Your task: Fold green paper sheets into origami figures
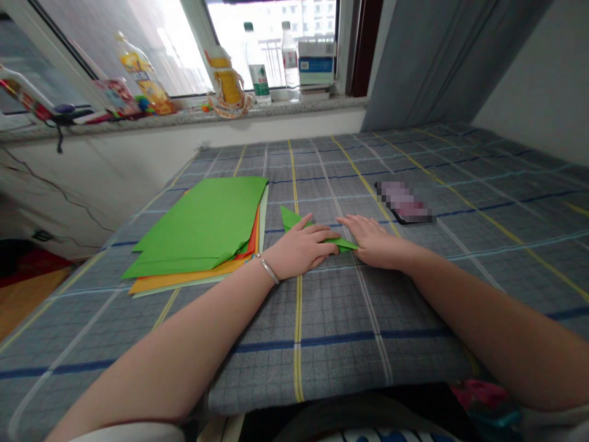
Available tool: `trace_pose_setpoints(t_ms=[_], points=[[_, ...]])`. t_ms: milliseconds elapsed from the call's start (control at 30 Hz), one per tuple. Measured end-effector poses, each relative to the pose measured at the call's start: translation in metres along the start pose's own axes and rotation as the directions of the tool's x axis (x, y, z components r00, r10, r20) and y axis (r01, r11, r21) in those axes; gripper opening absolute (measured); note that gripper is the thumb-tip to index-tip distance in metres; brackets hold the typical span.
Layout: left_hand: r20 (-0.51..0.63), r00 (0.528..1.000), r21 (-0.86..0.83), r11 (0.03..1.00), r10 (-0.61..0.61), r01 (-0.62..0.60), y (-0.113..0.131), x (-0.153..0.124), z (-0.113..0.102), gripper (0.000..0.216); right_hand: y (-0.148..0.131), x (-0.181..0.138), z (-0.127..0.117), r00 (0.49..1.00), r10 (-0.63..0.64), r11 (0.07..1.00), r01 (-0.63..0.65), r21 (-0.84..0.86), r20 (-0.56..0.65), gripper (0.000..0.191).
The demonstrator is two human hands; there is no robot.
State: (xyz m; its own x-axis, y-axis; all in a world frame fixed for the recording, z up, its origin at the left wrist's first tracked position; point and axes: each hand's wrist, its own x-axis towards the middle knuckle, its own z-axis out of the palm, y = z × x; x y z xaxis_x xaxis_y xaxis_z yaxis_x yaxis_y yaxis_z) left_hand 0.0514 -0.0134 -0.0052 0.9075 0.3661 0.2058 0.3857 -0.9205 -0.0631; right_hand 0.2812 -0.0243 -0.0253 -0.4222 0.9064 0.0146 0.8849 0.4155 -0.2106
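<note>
A small folded piece of green paper (291,218) lies on the grey checked cloth (331,319) in the middle. My left hand (301,248) lies flat on it with fingers stretched out, a silver bangle on the wrist. My right hand (372,239) rests flat next to it, fingers extended and pressing the paper's right tip. Most of the folded paper is hidden under the two hands.
A stack of coloured paper sheets (202,230), green on top with orange and yellow beneath, lies to the left. A dark phone-like object (407,202) lies to the right. Bottles (255,61) and clutter line the windowsill at the back.
</note>
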Motion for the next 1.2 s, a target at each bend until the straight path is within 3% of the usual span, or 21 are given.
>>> trace_pose_setpoints(t_ms=[233, 567, 700, 833, 1033, 1133, 1200], points=[[0.014, 1.0, -0.105, 0.994, 0.01, -0.009, -0.001, 0.001, -0.001, 0.024, 0.009, 0.003, -0.012, 0.997, -0.031, 0.995, 0.024, 0.094, 0.074, 0.072], [0.039, 0.998, -0.29, 0.955, -0.057, 0.066, -0.001, -0.002, 0.0, 0.022, 0.009, 0.009, -0.009, 0.996, -0.049, 0.988, 0.058, 0.145, -0.069, 0.026], [0.011, 0.989, -0.359, 0.923, -0.148, 0.142, 0.002, -0.001, -0.001, 0.028, 0.002, 0.005, -0.006, 0.995, -0.028, 0.991, 0.039, 0.125, -0.092, 0.03], [0.031, 0.981, -0.306, 0.933, -0.189, 0.189, 0.003, 0.0, 0.003, 0.044, -0.001, 0.006, -0.002, 0.992, 0.002, 0.995, 0.009, 0.096, -0.124, 0.037], [0.078, 0.939, -0.186, 0.921, -0.334, 0.343, 0.002, 0.0, 0.007, 0.048, -0.004, 0.006, -0.003, 0.989, 0.007, 0.994, 0.008, 0.106, -0.146, 0.032], [0.001, 0.892, -0.128, 0.884, -0.453, 0.449, 0.002, -0.002, 0.009, 0.047, -0.007, 0.004, -0.005, 0.988, 0.003, 0.993, 0.015, 0.114, -0.156, 0.028], [-0.102, 0.829, -0.103, 0.835, -0.549, 0.541, -0.001, -0.004, 0.013, 0.043, -0.009, 0.004, -0.005, 0.988, -0.006, 0.994, 0.023, 0.111, -0.154, 0.026]])
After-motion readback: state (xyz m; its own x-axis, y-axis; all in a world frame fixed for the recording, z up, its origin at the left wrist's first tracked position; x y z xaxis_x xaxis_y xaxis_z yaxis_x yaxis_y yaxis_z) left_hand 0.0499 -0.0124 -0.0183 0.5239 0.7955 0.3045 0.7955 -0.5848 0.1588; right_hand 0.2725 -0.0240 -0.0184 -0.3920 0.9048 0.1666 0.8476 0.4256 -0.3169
